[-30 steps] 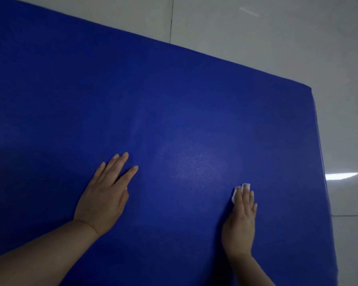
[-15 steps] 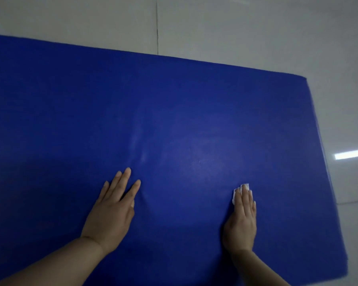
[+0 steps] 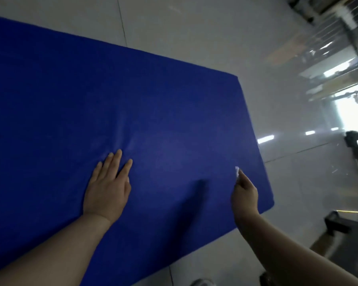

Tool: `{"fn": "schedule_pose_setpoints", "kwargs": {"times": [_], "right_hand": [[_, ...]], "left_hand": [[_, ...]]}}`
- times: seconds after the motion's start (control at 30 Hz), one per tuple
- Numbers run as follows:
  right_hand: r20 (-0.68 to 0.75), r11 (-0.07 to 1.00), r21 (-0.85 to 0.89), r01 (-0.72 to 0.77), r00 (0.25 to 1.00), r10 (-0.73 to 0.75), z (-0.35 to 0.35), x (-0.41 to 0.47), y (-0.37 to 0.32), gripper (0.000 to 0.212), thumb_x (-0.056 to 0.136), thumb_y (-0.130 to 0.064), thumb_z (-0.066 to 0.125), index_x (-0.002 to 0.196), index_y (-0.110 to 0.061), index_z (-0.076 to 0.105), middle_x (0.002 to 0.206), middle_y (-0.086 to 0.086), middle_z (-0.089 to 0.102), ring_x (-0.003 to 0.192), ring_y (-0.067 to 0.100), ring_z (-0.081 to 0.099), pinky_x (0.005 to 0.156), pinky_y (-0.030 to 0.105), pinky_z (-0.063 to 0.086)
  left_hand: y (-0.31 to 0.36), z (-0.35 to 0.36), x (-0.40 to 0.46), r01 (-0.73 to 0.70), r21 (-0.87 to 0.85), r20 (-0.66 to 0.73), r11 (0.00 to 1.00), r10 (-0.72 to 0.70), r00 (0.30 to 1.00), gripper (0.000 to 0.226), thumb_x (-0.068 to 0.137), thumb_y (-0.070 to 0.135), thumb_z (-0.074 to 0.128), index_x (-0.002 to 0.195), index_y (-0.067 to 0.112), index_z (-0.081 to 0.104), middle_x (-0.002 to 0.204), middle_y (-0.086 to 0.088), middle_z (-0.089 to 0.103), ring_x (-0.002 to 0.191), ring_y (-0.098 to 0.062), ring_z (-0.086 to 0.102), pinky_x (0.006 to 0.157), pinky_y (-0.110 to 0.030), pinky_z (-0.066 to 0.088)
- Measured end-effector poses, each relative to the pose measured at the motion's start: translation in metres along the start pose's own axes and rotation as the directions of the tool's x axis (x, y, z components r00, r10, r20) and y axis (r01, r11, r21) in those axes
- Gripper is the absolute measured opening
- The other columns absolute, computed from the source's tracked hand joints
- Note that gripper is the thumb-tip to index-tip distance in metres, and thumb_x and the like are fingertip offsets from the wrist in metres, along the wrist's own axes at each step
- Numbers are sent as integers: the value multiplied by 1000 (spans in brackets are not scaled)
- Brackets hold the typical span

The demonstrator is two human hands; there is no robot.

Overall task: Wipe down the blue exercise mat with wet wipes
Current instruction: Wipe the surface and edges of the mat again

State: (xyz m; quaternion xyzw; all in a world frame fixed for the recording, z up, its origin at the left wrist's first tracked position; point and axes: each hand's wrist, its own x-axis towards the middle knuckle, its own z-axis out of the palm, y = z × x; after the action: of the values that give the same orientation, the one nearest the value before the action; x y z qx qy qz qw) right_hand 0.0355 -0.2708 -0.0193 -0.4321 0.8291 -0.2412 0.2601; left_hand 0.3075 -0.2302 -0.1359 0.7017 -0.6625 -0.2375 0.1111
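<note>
Glossy pale tiled floor (image 3: 194, 38) mirrors bright window light (image 3: 351, 112); blurred shelving (image 3: 327, 15) stands far right.

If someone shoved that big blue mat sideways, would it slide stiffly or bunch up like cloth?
Probably something between. The blue mat shows a shallow crease just beyond the flat left hand, so its surface likely gives under pressure. Its straight edges and visible thickness suggest a padded slab that holds its shape. On the glossy floor it may well slide.
</note>
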Motion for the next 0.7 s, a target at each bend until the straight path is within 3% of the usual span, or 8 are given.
{"fn": "schedule_pose_setpoints", "kwargs": {"times": [0.07, 0.1, 0.17, 0.27, 0.37, 0.47, 0.53, 0.7], "right_hand": [[-17, 999, 45, -5, 1000, 5, -9, -7, -1, 31, 100, -37, 42, 111, -26, 69, 87, -10, 73, 73, 5, 68, 55, 19, 53], [-12, 999, 34, -19, 1000, 19, -7, -10, 0, 31, 101, -37, 42, 113, -26, 68, 89, -9, 73, 72, 6, 67, 55, 20, 53], [-13, 998, -52, -45, 999, 44, 1, -11, 13, 31, 102, -25, 40, 126, -22, 61, 114, 0, 68, 92, 12, 64, 81, 33, 55], [138, 936, -308, 168, 982, -131, 16, -9, 33, 51, 98, 2, 36, 144, -18, 40, 151, -3, 36, 136, 13, 37, 115, 31, 26], [385, 761, -391, 518, 843, -376, 35, 1, 48, 71, 89, 16, 36, 148, -22, 24, 154, -14, 13, 143, 3, 7, 116, 15, 1], [456, 678, -367, 637, 758, -466, 47, 28, 58, 82, 79, 24, 37, 147, -18, 21, 153, -10, 8, 144, 7, 1, 113, 12, -7], [399, 691, -375, 618, 781, -481, 47, 62, 69, 80, 76, 26, 38, 147, -11, 26, 154, -2, 11, 144, 13, 3, 117, 20, -3], [46, 862, -455, 223, 973, -227, 51, 119, 79, 69, 84, 14, 36, 149, -8, 25, 159, 6, 14, 147, 17, 7, 118, 25, -1]], "left_hand": [[-1, -1, 0, 8, -7, -17, 1000, -8, 1000, 57, 93, 31, 19, 136, 11, 51, 151, -13, 32, 138, -30, 34, 113, -45, 24], [-1, 0, -1, 4, -1, -28, 1000, -4, 1000, 57, 92, 31, 19, 135, 11, 51, 150, -13, 33, 137, -29, 35, 113, -45, 25], [-1, -2, 0, -5, 21, -23, 1000, 5, 1000, 54, 93, 30, 23, 135, 12, 51, 150, -12, 34, 137, -29, 36, 112, -45, 26], [0, 1, -2, 3, 32, -44, 999, -1, 999, 43, 98, 24, 41, 140, 16, 45, 154, -7, 19, 141, -25, 28, 116, -41, 17], [0, 4, 1, 5, 81, -63, 997, 0, 998, 44, 99, 25, 37, 142, 17, 41, 154, -6, 17, 142, -24, 25, 116, -40, 14], [4, 4, 0, 20, 111, -88, 994, -10, 996, 52, 93, 28, 24, 134, 13, 52, 149, -12, 36, 135, -28, 38, 111, -43, 26], [9, 8, -1, 49, 108, -118, 993, -36, 992, 45, 99, 27, 30, 138, 15, 47, 152, -9, 27, 140, -24, 27, 114, -42, 19], [24, 27, -16, 191, -75, -210, 979, -202, 957, 44, 98, 8, 41, 142, 11, 40, 157, -7, 13, 144, -17, 3, 117, -35, -1]]}}
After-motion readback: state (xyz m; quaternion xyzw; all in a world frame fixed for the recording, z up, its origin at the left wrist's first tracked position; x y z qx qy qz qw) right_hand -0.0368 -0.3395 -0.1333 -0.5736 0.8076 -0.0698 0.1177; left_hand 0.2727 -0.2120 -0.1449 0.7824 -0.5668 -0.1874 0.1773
